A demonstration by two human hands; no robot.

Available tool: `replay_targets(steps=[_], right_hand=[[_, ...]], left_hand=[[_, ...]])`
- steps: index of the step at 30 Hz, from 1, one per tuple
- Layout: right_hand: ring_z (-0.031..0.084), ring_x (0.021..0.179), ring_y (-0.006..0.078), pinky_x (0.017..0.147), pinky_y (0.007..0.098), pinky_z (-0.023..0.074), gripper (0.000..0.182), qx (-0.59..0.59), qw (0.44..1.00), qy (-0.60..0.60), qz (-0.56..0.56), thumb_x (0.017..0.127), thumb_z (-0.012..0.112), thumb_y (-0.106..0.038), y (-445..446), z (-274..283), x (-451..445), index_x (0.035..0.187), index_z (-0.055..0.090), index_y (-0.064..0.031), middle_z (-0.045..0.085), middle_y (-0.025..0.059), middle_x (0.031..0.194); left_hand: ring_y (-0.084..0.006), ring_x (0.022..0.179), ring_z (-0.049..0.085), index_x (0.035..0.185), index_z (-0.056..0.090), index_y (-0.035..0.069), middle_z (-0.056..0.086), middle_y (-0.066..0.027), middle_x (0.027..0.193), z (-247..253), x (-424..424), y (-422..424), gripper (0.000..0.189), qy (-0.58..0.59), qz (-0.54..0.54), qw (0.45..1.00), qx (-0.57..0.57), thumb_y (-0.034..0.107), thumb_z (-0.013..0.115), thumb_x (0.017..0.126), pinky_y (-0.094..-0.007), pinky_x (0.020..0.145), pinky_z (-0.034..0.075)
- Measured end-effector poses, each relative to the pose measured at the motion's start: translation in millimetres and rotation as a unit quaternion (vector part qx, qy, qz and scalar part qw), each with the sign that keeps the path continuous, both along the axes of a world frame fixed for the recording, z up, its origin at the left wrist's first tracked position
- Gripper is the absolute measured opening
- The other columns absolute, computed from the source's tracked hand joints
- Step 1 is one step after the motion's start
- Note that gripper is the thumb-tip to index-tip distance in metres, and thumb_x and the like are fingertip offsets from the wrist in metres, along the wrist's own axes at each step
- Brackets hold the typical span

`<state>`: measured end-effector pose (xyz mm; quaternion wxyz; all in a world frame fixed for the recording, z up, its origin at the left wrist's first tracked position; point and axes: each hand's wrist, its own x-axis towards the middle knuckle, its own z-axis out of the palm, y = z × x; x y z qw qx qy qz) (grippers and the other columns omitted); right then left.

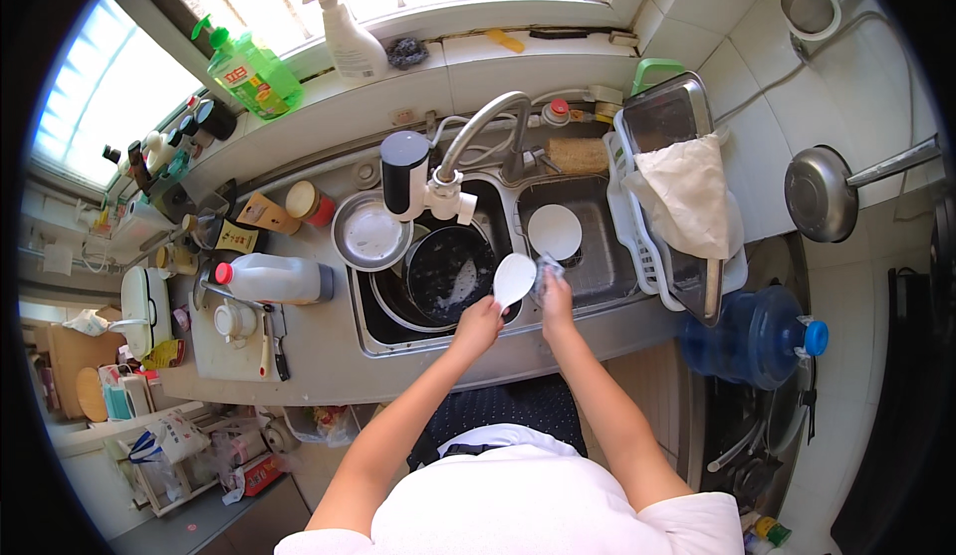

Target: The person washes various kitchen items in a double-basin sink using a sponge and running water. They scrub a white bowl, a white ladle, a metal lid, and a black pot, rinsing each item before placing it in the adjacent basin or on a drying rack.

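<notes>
My left hand (478, 325) grips the handle of a white rice paddle (514, 280), its broad head tilted up over the divider of the double sink (357, 308). Close beside the paddle's head, my right hand (556, 308) holds a crumpled greyish scrubbing cloth (550, 264); whether the two touch is hard to tell. Below my left hand, a dark pan (441, 264) with sudsy water rests within a larger metal pot (382, 300) in the left basin. A round white dish (555, 232) lies in the right basin (609, 256).
A faucet (489, 118) with a water filter (405, 174) overhangs the left basin, beside a metal plate (370, 230). On the right stands a dish rack (635, 219) with a tray and cloth. A plastic jug (276, 279) and a knife (281, 353) lie left.
</notes>
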<state>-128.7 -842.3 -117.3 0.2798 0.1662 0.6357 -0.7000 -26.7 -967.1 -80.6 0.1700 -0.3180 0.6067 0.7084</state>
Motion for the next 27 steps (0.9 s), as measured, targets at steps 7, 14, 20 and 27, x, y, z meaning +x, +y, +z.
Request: replay_targets(steps=[7,14,20,27], right_hand=[[0.061,0.090,0.0207,0.081,0.0356,0.0480,0.026,-0.147,0.966,-0.143,-0.159,0.095,0.042,-0.025,34.9,-30.9,3.2,0.107,0.055,-0.0052,0.063,0.0075,0.098],[0.060,0.097,0.0304,0.085,0.0410,0.0468,0.029,-0.113,0.966,-0.178,-0.151,0.095,0.040,-0.025,51.2,-40.8,2.7,0.112,0.051,-0.0038,0.062,0.0143,0.104],[0.064,0.083,0.0278,0.076,0.0395,0.0509,0.029,-0.133,0.983,-0.115,-0.051,0.093,0.045,-0.029,27.3,-18.2,15.2,0.106,0.053,-0.0054,0.064,0.0123,0.092],[0.060,0.067,0.0196,0.057,0.0361,0.0513,0.024,-0.139,0.971,-0.161,0.106,0.082,0.059,-0.025,-5.7,2.4,31.4,0.100,0.052,-0.0107,0.059,0.0056,0.081]], left_hand=[[-0.0221,0.073,0.061,0.106,0.053,0.001,0.061,-0.0131,0.088,-105.2,-120.1,37.3,0.023,-0.035,0.083,0.977,0.194,0.006,0.045,0.086,-0.0316,0.062,0.051],[-0.0430,0.108,0.047,0.112,0.049,-0.004,0.049,-0.0264,0.117,-76.6,-50.9,24.3,0.042,0.190,0.024,0.893,-0.408,0.005,0.057,0.072,-0.0452,0.094,0.038],[-0.0402,0.118,0.041,0.135,0.020,-0.005,0.035,-0.0274,0.130,-64.8,44.4,-78.4,0.079,-0.006,0.214,0.816,-0.537,0.005,0.063,0.070,-0.0468,0.102,0.030],[-0.0355,0.075,0.066,0.140,0.012,-0.002,0.059,-0.0261,0.103,-133.8,54.6,-88.7,0.077,-0.115,0.249,0.943,-0.190,0.003,0.049,0.073,-0.0384,0.051,0.056]])
